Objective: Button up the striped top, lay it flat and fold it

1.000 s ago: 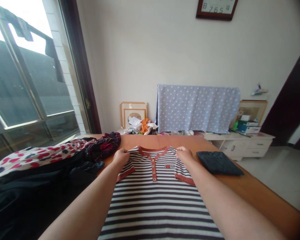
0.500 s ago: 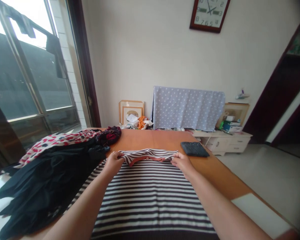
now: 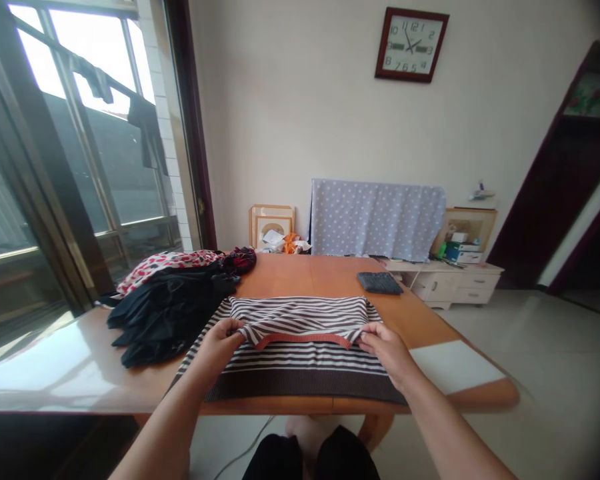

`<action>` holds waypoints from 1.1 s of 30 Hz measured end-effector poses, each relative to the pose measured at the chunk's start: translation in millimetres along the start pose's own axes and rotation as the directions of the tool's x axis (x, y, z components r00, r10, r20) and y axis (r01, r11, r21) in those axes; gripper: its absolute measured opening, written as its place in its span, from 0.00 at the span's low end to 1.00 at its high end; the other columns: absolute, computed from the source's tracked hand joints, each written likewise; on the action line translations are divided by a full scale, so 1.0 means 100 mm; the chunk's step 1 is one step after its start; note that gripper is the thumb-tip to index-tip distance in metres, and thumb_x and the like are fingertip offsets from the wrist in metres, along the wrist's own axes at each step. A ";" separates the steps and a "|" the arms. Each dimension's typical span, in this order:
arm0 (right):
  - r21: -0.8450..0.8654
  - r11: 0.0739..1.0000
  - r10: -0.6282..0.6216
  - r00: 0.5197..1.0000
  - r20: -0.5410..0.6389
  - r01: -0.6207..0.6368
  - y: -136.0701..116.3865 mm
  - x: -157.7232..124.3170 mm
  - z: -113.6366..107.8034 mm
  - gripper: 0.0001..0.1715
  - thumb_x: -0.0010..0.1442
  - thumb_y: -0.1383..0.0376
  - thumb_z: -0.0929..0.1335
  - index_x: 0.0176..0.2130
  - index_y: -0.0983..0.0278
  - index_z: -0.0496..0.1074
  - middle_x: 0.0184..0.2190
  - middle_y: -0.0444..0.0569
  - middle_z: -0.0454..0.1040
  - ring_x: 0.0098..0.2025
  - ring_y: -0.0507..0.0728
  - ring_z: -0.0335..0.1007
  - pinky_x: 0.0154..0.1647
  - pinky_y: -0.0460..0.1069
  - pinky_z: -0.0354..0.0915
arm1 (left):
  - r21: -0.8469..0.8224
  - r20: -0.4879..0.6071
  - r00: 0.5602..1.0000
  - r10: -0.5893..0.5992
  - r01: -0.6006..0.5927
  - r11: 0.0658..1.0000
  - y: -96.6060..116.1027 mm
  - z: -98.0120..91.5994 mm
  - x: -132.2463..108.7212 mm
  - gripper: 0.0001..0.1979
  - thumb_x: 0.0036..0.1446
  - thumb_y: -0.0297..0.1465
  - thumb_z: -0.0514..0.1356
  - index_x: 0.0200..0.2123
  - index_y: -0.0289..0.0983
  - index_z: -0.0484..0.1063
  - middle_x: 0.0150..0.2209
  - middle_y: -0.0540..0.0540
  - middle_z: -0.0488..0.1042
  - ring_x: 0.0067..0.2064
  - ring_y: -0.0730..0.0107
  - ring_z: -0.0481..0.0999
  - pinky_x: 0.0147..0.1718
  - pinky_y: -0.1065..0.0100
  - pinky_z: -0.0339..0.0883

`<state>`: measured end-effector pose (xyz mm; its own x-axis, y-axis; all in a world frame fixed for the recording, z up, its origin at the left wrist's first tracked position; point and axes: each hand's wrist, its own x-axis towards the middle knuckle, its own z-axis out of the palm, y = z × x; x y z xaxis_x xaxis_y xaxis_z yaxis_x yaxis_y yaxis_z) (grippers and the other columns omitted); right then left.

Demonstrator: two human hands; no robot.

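Observation:
A brown-and-white striped sweater (image 3: pixel 300 313) lies on the wooden table, its upper part folded over toward me. Its orange-red ribbed neckline (image 3: pixel 305 338) rests over the striped body, and the dark ribbed hem (image 3: pixel 305 385) runs near the table's front edge. My left hand (image 3: pixel 223 340) pinches the folded part by the left end of the neckline. At the right end my right hand (image 3: pixel 383 343) pinches the cloth in the same way. Both hands are closed on the sweater, with some fingertips hidden by the fabric.
A heap of dark clothes (image 3: pixel 175 313) with a red-and-white patterned cloth (image 3: pixel 167 267) lies at left on the table (image 3: pixel 280 273). A folded dark grey garment (image 3: pixel 379 283) is at back right. A white sheet (image 3: pixel 455 367) lies at right. Beyond stands a low white cabinet (image 3: pixel 460 287).
Both hands have drawn the sweater's neckline toward me, folding the upper part over the body. The hem has come into fuller view, and the camera view has shifted.

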<state>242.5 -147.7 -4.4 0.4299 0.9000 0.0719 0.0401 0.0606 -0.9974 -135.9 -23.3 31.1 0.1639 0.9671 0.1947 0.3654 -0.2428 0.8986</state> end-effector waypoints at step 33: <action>-0.854 0.293 -0.476 0.840 0.260 0.430 0.06 -0.81 0.10 0.23 0.57 0.68 0.65 0.49 0.50 0.77 0.59 0.45 0.70 0.65 0.65 0.53 0.63 0.62 0.50 | 0.533 0.260 0.854 0.450 -0.515 0.671 0.01 0.03 -0.81 0.16 0.58 0.29 0.55 0.46 0.47 0.78 0.54 0.45 0.75 0.60 0.54 0.66 0.58 0.54 0.57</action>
<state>198.6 -215.5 -16.7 0.1075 0.8398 0.5321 0.9668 0.0365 -0.2529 -145.9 -101.7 14.7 0.5427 0.6973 0.4682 0.6494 -0.7019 0.2926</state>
